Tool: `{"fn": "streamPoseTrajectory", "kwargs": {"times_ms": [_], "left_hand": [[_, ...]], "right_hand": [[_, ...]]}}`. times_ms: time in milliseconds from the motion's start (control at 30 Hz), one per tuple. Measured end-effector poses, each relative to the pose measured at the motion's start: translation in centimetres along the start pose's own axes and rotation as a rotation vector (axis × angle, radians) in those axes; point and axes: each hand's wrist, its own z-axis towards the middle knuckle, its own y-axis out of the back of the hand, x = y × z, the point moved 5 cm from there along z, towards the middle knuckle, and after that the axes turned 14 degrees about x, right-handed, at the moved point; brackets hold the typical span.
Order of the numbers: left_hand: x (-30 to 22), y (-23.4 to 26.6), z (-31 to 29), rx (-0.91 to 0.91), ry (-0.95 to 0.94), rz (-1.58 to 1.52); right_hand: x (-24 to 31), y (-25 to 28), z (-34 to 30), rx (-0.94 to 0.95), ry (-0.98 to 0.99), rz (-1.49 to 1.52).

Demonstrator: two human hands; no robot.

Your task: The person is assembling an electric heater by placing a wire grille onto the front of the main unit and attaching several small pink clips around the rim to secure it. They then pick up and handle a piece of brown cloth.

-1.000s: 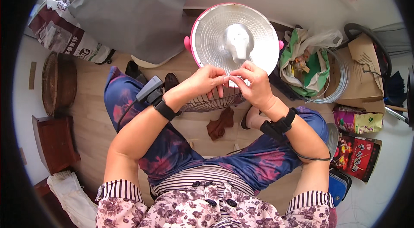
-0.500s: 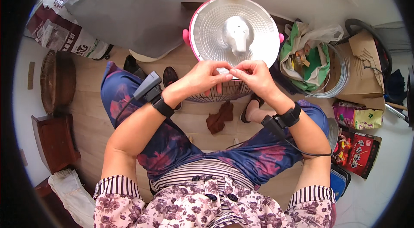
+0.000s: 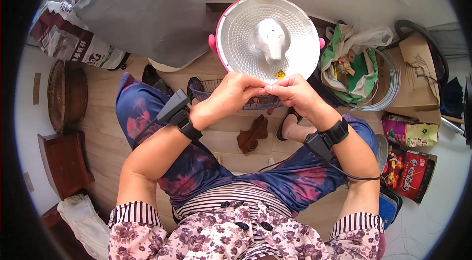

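In front of me stands a dish heater (image 3: 241, 19) with a round, dimpled silver reflector, a pink rim and a silver centre piece. A small yellow sticker shows near its lower edge. My left hand (image 3: 240, 89) and my right hand (image 3: 293, 93) meet at that edge, thumbs and fingers pinched together, tip to tip. What they pinch is too small and too covered to name. Just below the hands a dark wire guard (image 3: 253, 104) shows, partly hidden by them. Each wrist wears a black strap with a small device.
A brown cloth (image 3: 252, 134) lies on the wooden floor between my feet. To the right are a green-and-white bag (image 3: 362, 83), coiled wire (image 3: 391, 83), a cardboard box (image 3: 415, 73) and colourful packages (image 3: 408, 174). At left stand a woven basket (image 3: 58, 95) and a wooden cabinet (image 3: 59, 164).
Both hands have shifted slightly toward me and stay pinched together. The yellow sticker on the reflector is now uncovered. The wire guard below the hands sits at a different angle.
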Motion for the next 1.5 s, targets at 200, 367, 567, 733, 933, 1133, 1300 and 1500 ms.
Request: {"fn": "streamPoseTrajectory", "kwargs": {"times_ms": [200, 367, 567, 733, 933, 1133, 1300, 1500], "left_hand": [[-0.1, -0.3, -0.2, -0.116, -0.114, 0.065], [0.5, -0.4, -0.2, -0.196, -0.232, 0.046], [2.2, 0.0, 0.2, -0.225, -0.08, -0.173], [2.8, 0.0, 0.4, -0.234, -0.115, -0.13], [3.0, -0.5, 0.6, -0.131, -0.026, -0.353], [2.5, -0.7, 0.4, -0.173, -0.009, -0.369], [2.0, -0.6, 0.4, -0.145, -0.025, -0.327], [2.2, -0.5, 0.2, -0.125, -0.019, -0.326]], "right_hand": [[-0.2, -0.2, 0.1, -0.021, 0.003, -0.026], [-0.2, 0.2, 0.3, 0.035, 0.003, 0.024], [0.9, 1.2, 0.3, 0.009, 0.124, 0.356], [0.9, 1.4, 0.3, 0.026, 0.209, 0.49], [1.4, 1.3, 0.2, 0.03, 0.352, 0.267], [1.6, 1.2, 0.1, -0.011, 0.385, 0.184], [2.1, 1.0, -0.2, -0.045, 0.377, 0.153], [2.2, 1.0, -0.1, -0.108, 0.358, 0.092]]}}
